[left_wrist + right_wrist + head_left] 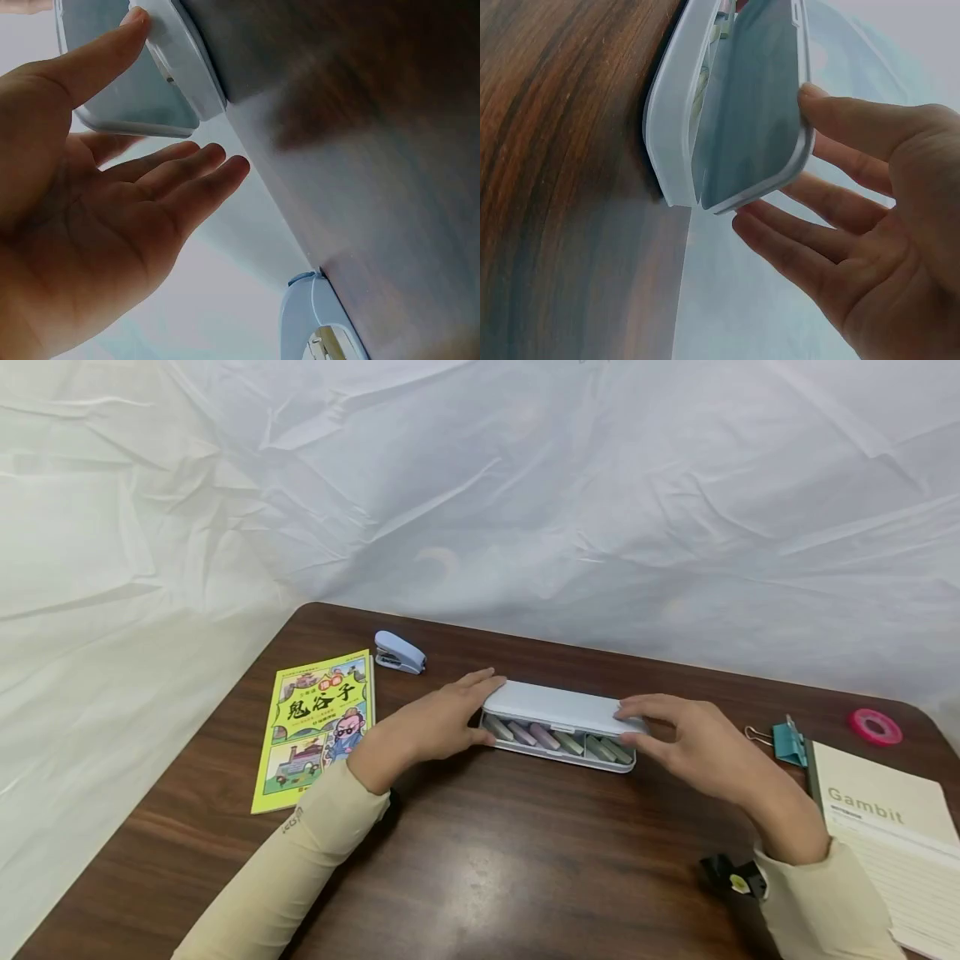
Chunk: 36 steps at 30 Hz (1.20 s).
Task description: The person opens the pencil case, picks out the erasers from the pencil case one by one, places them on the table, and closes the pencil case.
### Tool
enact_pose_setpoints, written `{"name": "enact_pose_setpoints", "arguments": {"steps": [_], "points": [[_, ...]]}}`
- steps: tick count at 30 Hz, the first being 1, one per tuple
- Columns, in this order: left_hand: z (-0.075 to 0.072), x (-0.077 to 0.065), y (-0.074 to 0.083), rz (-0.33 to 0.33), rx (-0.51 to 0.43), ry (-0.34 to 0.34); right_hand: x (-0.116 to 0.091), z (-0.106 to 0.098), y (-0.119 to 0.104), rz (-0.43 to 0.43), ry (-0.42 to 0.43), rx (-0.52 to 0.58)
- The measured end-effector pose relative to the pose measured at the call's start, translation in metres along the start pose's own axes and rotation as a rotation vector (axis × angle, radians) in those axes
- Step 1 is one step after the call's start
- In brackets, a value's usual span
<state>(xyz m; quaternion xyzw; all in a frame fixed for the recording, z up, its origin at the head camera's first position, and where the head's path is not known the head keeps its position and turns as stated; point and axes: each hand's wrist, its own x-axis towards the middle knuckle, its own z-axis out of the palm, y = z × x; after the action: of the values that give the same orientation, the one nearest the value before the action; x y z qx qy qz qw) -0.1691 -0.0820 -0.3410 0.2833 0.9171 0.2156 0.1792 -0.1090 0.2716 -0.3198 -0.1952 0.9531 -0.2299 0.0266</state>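
A white pencil case (611, 766) lies on the table, its lid (555, 703) tilted partway up on the far side. Inside are several muted-coloured pens or markers (542, 737), split by a divider. At the left end my left hand (435, 722) holds the case, thumb on the front edge of the base and index finger behind the lid; its other fingers extend free in the left wrist view. My right hand (701, 747) pinches the lid's right end, with the thumb on the rim and fingers behind, as the right wrist view shows.
A yellow comic book (315, 727) lies at the left, with a light blue stapler (400, 652) behind it. To the right are a teal binder clip (789, 743), a pink tape roll (875, 727) and a notebook (885, 827). White sheeting (562, 527) hangs behind the table.
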Motion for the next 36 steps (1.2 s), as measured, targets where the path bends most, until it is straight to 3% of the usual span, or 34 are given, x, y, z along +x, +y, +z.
{"name": "enact_pose_setpoints", "arguments": {"steps": [2,8,10,17,21,22,26,28,29,31,33,36], "points": [[0.004,0.005,-0.009,0.010,0.007,0.007,-0.001,0.000,0.001,0.002,-0.006,0.000],[0.002,0.004,-0.008,-0.052,-0.012,-0.014,0.002,-0.002,0.001,0.011,0.025,-0.014],[-0.003,0.000,0.000,-0.093,-0.019,-0.029,0.004,-0.004,0.001,0.021,0.038,-0.019],[-0.001,0.001,0.000,-0.126,0.006,-0.030,0.010,-0.007,0.001,0.068,0.125,-0.020],[-0.002,0.002,-0.001,-0.102,0.015,-0.016,0.015,-0.003,0.005,0.062,0.272,-0.016],[0.003,0.006,-0.010,-0.071,0.022,-0.005,0.016,-0.002,0.006,0.055,0.315,-0.009],[0.005,0.010,-0.017,-0.028,0.029,-0.004,0.020,0.006,0.012,0.017,0.478,0.055],[0.010,0.016,-0.028,0.000,0.041,0.006,0.023,0.011,0.014,0.015,0.529,0.080],[0.006,0.014,-0.023,-0.014,0.036,-0.007,0.024,0.013,0.015,0.015,0.550,0.095],[0.013,0.019,-0.035,0.011,0.045,0.006,0.026,0.017,0.017,0.024,0.571,0.102],[0.013,0.020,-0.036,0.017,0.035,0.002,0.027,0.019,0.018,0.037,0.577,0.101],[0.006,0.014,-0.028,0.015,0.004,-0.010,0.028,0.021,0.020,0.059,0.544,0.073]]}}
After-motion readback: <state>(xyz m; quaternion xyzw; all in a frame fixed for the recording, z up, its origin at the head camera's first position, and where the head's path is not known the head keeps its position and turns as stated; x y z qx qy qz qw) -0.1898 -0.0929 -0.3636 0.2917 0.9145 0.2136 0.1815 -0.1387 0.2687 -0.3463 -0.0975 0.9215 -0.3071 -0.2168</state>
